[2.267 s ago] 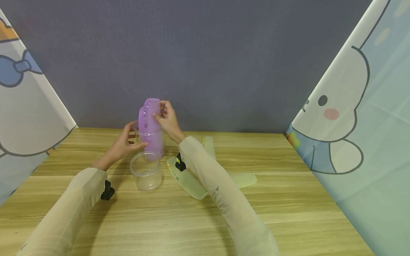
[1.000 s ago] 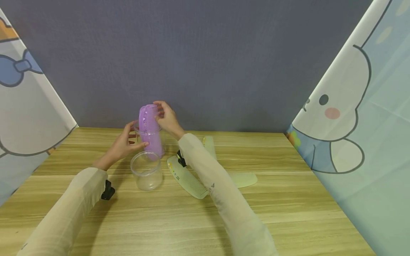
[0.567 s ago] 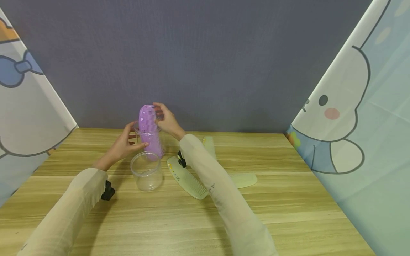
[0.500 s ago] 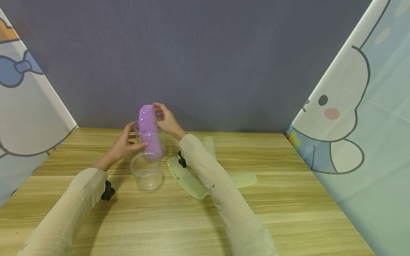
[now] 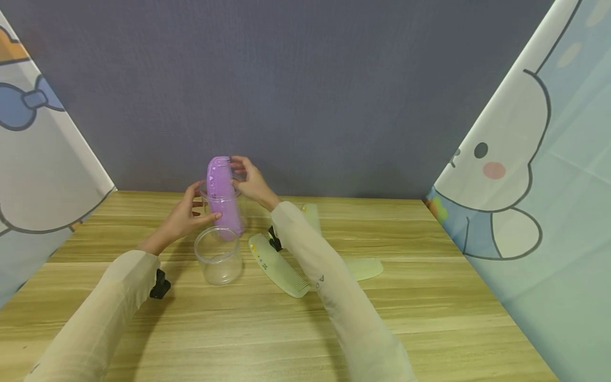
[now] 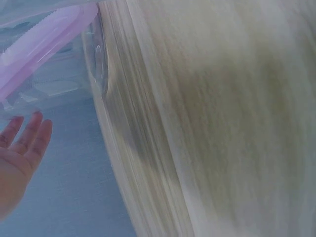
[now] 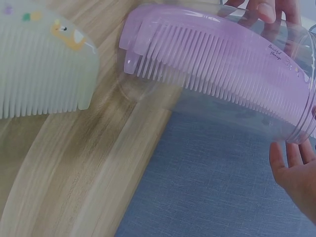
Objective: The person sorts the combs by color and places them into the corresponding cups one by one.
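Note:
My left hand (image 5: 183, 215) grips a clear plastic jar (image 5: 206, 204) from its left side, thumb in front and fingers behind. Purple combs (image 5: 220, 178) stand upright in that jar, their tops above the rim; in the right wrist view the combs (image 7: 217, 54) overlap, teeth all facing one way. Beside the teeth, at the rim, my right hand (image 5: 253, 183) has its fingers extended. The right wrist view also shows the right hand (image 7: 298, 177) with fingertips right at the rim. The left wrist view catches the left hand's fingertips (image 6: 37, 123) against the jar wall.
A second clear plastic jar (image 5: 218, 270) stands in front of the first. Several pale green combs lie on the wooden table: one green comb (image 5: 277, 265) in front, another (image 5: 365, 268) to the right, one (image 5: 312, 217) behind my right sleeve. A grey wall (image 5: 305, 95) closes the back.
A purple comb pinched by my right hand has gone down into the jar beside the other. The right hand's fingers have since shifted slightly right, off the comb. My left hand has stayed put.

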The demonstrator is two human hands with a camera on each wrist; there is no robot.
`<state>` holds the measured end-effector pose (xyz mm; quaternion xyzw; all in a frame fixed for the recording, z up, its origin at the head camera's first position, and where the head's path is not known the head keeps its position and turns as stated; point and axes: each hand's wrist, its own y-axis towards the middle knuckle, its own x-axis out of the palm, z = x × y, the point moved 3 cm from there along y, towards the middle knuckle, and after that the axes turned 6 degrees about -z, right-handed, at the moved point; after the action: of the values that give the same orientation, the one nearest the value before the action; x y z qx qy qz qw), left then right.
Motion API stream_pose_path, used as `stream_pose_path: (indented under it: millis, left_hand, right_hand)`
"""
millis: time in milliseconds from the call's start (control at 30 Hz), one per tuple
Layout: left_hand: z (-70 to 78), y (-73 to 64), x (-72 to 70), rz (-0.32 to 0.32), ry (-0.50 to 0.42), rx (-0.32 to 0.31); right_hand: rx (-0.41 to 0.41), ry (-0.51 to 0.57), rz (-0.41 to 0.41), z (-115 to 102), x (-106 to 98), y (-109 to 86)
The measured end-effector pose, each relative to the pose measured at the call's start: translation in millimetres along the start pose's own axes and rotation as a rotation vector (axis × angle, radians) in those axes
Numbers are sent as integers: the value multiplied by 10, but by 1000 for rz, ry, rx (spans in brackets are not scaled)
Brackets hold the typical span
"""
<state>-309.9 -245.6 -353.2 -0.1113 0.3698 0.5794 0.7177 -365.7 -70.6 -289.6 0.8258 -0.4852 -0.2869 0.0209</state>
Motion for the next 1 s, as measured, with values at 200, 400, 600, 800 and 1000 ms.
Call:
stream_pose_path:
  millis: [200,400,600,800,1000]
  left_hand:
    - [-8,-24,-5,-27,-2,8]
    - [-63,-67,-43,-58,-2,-9]
    - [-56,-163,-109,-68,-13,5]
    - [-34,-286,-167,-70,-24,35]
    - [-37,-386,-203,-82,-26,59]
  right_hand:
    - [-17,30,15,-9,-42,-35]
    - [-32,35,0,-266,-158,-213]
    - [-26,33,-15,-332,-246,-325]
    - [-52,-16,-39,-313,-318,-414]
    - [-52,-47,-64,-97,-329,-448]
